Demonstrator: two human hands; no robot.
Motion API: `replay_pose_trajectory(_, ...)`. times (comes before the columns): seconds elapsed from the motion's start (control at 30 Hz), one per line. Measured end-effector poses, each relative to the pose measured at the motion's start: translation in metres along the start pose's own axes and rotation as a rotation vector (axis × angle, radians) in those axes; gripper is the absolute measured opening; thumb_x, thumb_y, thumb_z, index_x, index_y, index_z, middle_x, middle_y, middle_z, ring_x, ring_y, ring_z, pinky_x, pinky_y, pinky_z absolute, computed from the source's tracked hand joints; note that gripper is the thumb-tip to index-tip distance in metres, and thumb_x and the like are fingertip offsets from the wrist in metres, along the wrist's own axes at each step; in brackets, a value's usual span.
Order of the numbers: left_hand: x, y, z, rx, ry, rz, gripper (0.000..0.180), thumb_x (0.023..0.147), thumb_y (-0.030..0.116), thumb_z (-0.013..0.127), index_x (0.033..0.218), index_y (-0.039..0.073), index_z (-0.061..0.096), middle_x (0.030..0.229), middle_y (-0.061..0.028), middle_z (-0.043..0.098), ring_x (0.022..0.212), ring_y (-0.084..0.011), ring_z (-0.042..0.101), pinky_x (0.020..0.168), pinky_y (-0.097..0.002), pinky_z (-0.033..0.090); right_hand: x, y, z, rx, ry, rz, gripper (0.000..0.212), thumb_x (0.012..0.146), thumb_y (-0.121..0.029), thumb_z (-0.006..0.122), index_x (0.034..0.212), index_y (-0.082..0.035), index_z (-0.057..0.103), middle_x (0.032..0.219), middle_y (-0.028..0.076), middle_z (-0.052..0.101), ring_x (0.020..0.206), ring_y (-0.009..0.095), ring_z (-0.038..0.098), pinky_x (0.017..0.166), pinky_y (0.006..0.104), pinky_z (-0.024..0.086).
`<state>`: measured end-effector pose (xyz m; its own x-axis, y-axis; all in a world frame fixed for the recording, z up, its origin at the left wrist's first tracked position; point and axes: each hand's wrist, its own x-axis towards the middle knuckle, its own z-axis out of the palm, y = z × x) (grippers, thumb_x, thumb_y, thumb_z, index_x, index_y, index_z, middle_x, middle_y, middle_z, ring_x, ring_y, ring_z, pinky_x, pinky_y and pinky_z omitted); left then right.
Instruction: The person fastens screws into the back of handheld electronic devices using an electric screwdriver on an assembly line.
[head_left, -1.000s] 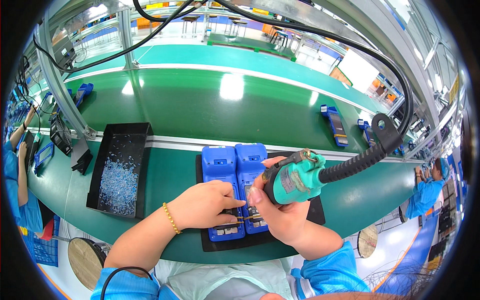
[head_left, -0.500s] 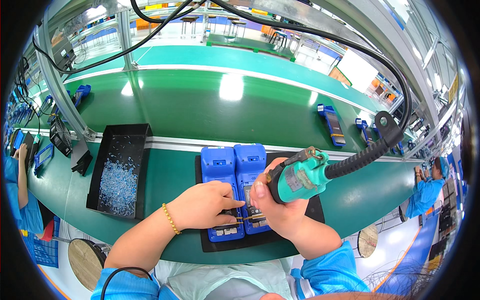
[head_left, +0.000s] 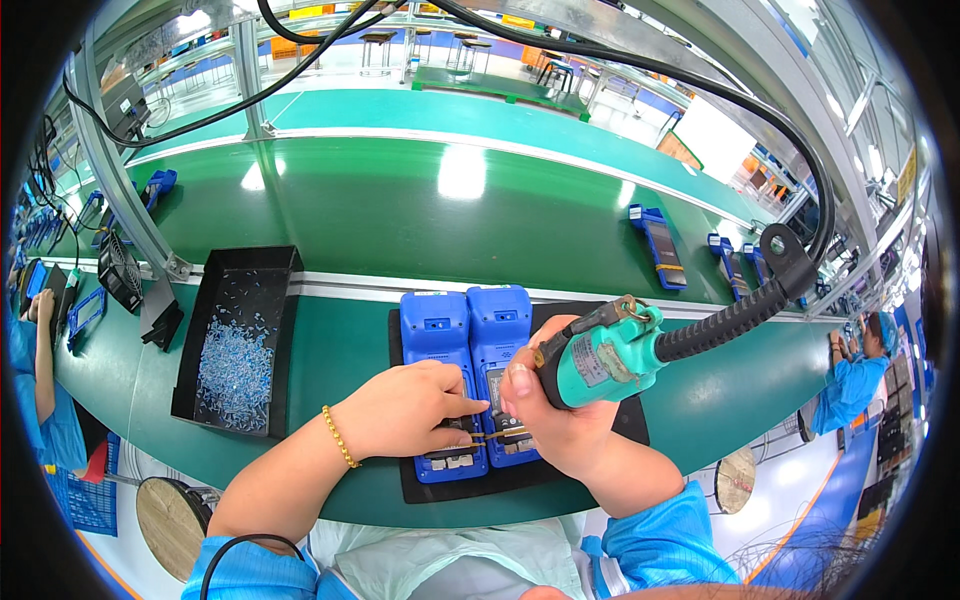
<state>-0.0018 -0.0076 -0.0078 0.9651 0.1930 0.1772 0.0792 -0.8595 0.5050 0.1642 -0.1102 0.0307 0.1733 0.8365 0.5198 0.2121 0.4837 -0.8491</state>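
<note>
Two blue handheld terminals, a left one and a right one, lie side by side, backs up, on a black mat. Their lower compartments are uncovered, and thin yellowish strips cross there. My left hand rests on the left terminal, index finger and thumb stretched apart toward the strips, the other fingers curled. Wrapped round a teal electric screwdriver, my right hand is closed above the right terminal. The screwdriver's tip is hidden behind the hand.
A black tray of small blue-and-clear pieces stands at left. Beyond runs a green conveyor bearing blue terminals. The screwdriver's thick black cable arches up at right. Co-workers sit at both sides, one at right.
The screwdriver's rear end and cable have shifted slightly right. Terminals on the conveyor at right have moved slightly left. My left hand has stayed in place.
</note>
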Motion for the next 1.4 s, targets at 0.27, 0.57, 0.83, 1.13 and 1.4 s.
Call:
replay_pose_trajectory(0.27,-0.001,0.001,-0.002,-0.002,-0.01,-0.004,0.03,0.081,0.033,0.071,0.095,0.006,0.067,0.09,-0.0079,0.057,0.089,-0.0276,0.057,0.08,-0.0382,0.048,-0.001,-0.001,0.002,0.03,0.008,0.016,0.026,0.087,0.01,0.053,0.106,-0.005,0.041,0.074,0.005,0.054,0.062,0.013,0.053,0.055,0.0294,0.047)
replay_pose_trajectory(0.57,-0.001,0.0,-0.003,0.036,-0.038,-0.002,0.039,0.083,0.036,0.069,0.112,0.01,0.069,0.087,-0.0058,0.057,0.088,-0.0232,0.058,0.083,-0.035,0.048,-0.002,-0.001,0.002,0.017,0.03,-0.01,0.027,0.088,0.01,0.052,0.108,-0.004,0.041,0.074,0.007,0.054,0.061,0.014,0.053,0.054,0.0303,0.047)
replay_pose_trajectory(0.83,0.002,0.001,-0.003,0.029,-0.027,0.011,0.039,0.082,0.034,0.07,0.115,0.012,0.068,0.086,-0.0063,0.058,0.086,-0.0239,0.058,0.079,-0.0358,0.049,0.006,-0.015,-0.015,-0.087,0.087,-0.068,0.032,0.087,0.008,0.055,0.115,0.001,0.041,0.072,0.008,0.054,0.054,0.014,0.052,0.051,0.0295,0.046)
replay_pose_trajectory(1.13,0.003,0.005,-0.004,0.073,-0.059,-0.023,0.043,0.082,0.036,0.07,0.117,0.011,0.067,0.087,-0.0048,0.059,0.087,-0.022,0.059,0.079,-0.035,0.049,0.003,-0.009,-0.045,0.093,0.187,-0.002,0.03,0.086,0.008,0.053,0.114,0.006,0.042,0.067,0.008,0.053,0.049,0.013,0.051,0.048,0.0278,0.044)
replay_pose_trajectory(1.4,0.004,0.005,-0.003,0.097,-0.032,-0.005,0.042,0.081,0.037,0.071,0.116,0.013,0.069,0.085,-0.0041,0.058,0.084,-0.0221,0.059,0.077,-0.0346,0.049,-0.005,0.001,-0.052,0.051,0.187,-0.021,0.028,0.085,0.011,0.054,0.11,0.005,0.045,0.066,0.007,0.052,0.05,0.013,0.051,0.048,0.0291,0.043)
